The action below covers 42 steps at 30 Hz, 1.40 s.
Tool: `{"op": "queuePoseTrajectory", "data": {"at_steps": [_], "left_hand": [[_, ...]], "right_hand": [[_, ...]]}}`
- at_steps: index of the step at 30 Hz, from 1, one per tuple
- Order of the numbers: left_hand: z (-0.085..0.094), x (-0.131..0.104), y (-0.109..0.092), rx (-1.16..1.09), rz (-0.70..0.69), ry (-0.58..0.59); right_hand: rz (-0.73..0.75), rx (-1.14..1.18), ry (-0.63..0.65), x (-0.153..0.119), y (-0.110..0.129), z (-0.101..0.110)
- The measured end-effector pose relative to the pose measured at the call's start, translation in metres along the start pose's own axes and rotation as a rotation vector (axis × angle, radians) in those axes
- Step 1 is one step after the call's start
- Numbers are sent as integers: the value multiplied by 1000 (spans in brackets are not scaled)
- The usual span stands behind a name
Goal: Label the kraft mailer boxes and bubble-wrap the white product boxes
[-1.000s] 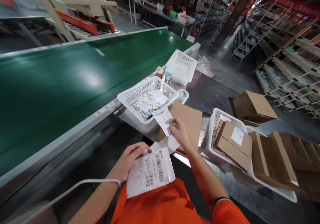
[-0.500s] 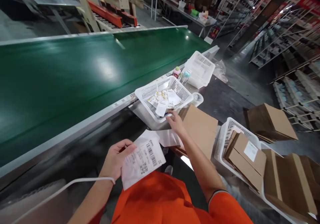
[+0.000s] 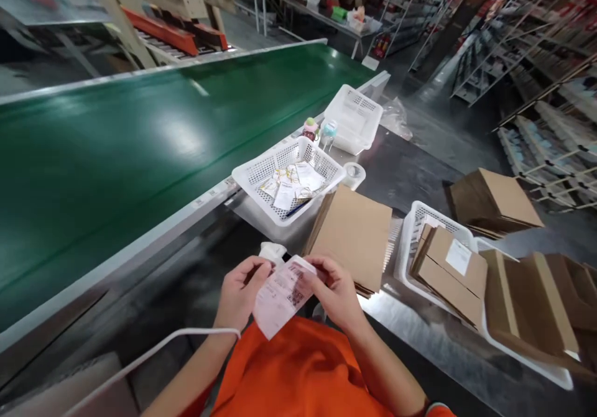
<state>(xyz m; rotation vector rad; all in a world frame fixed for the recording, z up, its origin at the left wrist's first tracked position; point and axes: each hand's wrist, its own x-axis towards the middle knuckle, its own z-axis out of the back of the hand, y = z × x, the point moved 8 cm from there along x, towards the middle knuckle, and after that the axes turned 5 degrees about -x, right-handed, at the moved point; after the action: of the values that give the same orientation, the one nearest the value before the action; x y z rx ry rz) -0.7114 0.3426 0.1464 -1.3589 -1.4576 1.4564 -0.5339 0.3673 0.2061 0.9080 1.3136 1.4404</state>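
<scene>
A white printed label (image 3: 275,308) with a barcode and a QR code is held up before my orange shirt. My left hand (image 3: 237,296) pinches its left edge between thumb and fingers. At the upper right corner my right hand (image 3: 338,289) pinches the same sheet. Just behind the label, by my left fingertips, is a curled white piece (image 3: 273,250); whether it joins the label I cannot tell. Beyond my hands stands a white perforated basket (image 3: 252,178) holding white cards with yellow strings (image 3: 305,174) and a dark blue pen (image 3: 298,207).
A green conveyor belt (image 3: 140,137) runs along the left. Flat cardboard (image 3: 352,233) is stacked beside my right hand. Farther right, a white basket (image 3: 408,243) holds folded boxes (image 3: 441,252). Two bottles, one blue-capped (image 3: 329,132), and a tape roll (image 3: 354,174) sit near the card basket.
My right hand has come back from the card basket's near edge to the label and now grips it. My left hand has shifted slightly right, and the label's upper part has folded or curled.
</scene>
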Motion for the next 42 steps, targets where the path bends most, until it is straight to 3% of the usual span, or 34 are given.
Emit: {"op": "queuePoseTrajectory", "data": {"at_steps": [4,7,10,13,18,23,28,31,33,37,42], "left_hand": [[-30,-13,-8,82,-42,233],[-38,-16,-21,203,-110,276],[-41,-18,-38,181,-154,285],[-55,-25,-44,130,-112,430],[-72,-35,-31,150,-69,437],[-101,-45,3,126,77,398],[-133,-66,60,-93,383,482],[-135,-73,93,-197,563,462],[-132,-72,104,-237,634,446],[-135,-62,101,-178,712,563],[-141,-39,84,76,653,785]], "right_hand": [[170,-246,-157,-11,8,25],[240,-352,-146,-17,10,30],[311,-426,-135,-22,16,29],[396,-473,-81,-28,25,21],[500,-541,-106,-48,38,24],[380,-490,-279,-63,27,62],[153,-442,-474,-29,-27,128],[73,-484,-600,8,-60,165],[26,-579,-667,31,-73,181],[-4,-758,-711,58,-78,190],[18,-804,-715,65,-81,193]]}}
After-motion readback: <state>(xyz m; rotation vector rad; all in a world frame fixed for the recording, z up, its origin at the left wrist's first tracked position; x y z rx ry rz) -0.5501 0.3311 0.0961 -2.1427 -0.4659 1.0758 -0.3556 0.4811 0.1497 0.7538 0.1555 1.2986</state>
